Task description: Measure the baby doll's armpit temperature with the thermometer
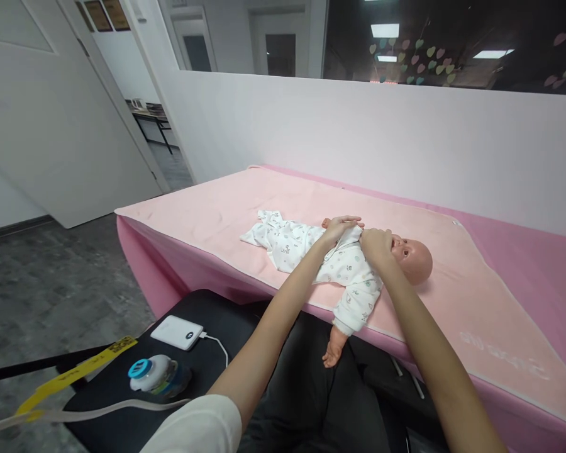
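A baby doll [416, 259] lies on its back on the pink-covered table, its bald head toward the right. It wears a white printed baby outfit [290, 244]. My left hand [340, 230] rests on the doll's chest with the fingers stretched out, next to the doll's far arm. Close to the doll's chin, my right hand [375, 244] is closed at the collar of the outfit; its fingertips are partly hidden. The doll's near arm [334, 346] hangs over the table's front edge, with its sleeve on. The outfit's legs lie flat to the left.
A pink mat [207, 217] covers the table. At the lower left, a black chair [202, 311] holds a white power bank [175, 331] with a cable and a bottle with a blue cap [153, 372]. A white wall with a window stands behind, and a door [51, 126] at left.
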The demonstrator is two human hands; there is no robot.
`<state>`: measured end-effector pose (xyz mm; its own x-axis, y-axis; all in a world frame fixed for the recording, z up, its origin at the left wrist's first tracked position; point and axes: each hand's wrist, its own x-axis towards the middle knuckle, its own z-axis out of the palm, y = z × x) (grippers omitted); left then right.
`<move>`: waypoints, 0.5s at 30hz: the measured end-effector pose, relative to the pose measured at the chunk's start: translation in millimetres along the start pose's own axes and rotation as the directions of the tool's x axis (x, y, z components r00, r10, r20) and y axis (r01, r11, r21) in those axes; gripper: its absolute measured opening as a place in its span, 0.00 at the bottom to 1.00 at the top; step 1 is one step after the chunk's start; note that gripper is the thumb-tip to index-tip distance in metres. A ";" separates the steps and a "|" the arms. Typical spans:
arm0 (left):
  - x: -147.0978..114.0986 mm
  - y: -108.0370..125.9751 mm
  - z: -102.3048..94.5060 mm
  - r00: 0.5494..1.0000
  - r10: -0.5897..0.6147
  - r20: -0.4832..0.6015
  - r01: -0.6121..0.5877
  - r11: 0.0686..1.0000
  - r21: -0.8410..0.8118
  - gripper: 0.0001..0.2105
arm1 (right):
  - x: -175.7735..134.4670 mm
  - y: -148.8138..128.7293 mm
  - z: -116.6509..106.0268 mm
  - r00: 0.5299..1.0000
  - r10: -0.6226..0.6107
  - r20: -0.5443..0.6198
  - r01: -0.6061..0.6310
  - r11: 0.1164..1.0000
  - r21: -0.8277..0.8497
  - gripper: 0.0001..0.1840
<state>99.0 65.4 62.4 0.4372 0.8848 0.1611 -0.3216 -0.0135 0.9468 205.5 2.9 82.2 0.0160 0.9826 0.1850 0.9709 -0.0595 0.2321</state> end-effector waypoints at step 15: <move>4.4 -4.8 -2.3 0.998 0.058 0.028 -0.057 0.998 -0.010 0.11 | -28.5 7.7 -12.7 0.923 0.264 -0.280 0.004 0.722 0.692 0.16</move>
<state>100.5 70.4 57.9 0.4415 0.8690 0.2233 -0.3549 -0.0594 0.9330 209.5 -27.8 90.8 0.2036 0.8419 0.4997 0.8665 0.0827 -0.4923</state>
